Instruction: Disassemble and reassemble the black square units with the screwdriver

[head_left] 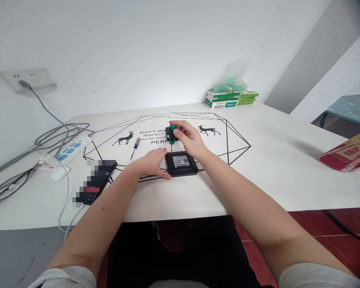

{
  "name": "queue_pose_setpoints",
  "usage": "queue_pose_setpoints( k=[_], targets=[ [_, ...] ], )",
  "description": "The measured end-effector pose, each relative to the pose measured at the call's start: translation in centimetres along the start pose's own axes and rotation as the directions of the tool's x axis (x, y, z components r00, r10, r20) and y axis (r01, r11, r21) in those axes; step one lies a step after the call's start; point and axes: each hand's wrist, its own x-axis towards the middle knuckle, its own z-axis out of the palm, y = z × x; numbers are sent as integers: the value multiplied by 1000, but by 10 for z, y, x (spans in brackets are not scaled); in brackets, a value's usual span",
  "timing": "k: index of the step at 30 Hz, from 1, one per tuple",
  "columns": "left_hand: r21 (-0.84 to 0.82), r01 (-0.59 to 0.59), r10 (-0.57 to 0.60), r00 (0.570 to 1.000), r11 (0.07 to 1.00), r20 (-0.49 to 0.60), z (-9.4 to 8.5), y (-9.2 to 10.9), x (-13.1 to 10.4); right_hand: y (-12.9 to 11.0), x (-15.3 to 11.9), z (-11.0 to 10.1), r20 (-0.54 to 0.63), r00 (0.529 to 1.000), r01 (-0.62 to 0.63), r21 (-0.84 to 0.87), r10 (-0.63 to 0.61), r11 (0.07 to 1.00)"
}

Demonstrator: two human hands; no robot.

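Looks like driver work rn: right hand (188,135) wrapped round a green screwdriver (171,137) at the far-left corner of the black labelled case (181,161) on the counter (258,176), left hand (152,163) spread beside it, so imo steadiness matters next.

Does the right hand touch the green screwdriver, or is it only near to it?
Touching. The head view shows the right hand with its thumb pressed against the handle of the green screwdriver and a finger over its top end.
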Motion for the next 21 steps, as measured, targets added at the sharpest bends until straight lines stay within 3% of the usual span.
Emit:
queue_pose_setpoints(
  k=[12,17,21],
  targets=[
    [8,-2,2,1000,1000,5,-1,-1,-1,7,3,-1,-41,996,-76,80,79,994],
    [9,12,-12,1000,1000,20,0,1,0,5,1,6,2,993,-116,209,118,971],
    [19,33,-34,998,999,49,3,1,2,5,-2,14,-35,993,-100,286,114,953]
  ],
)
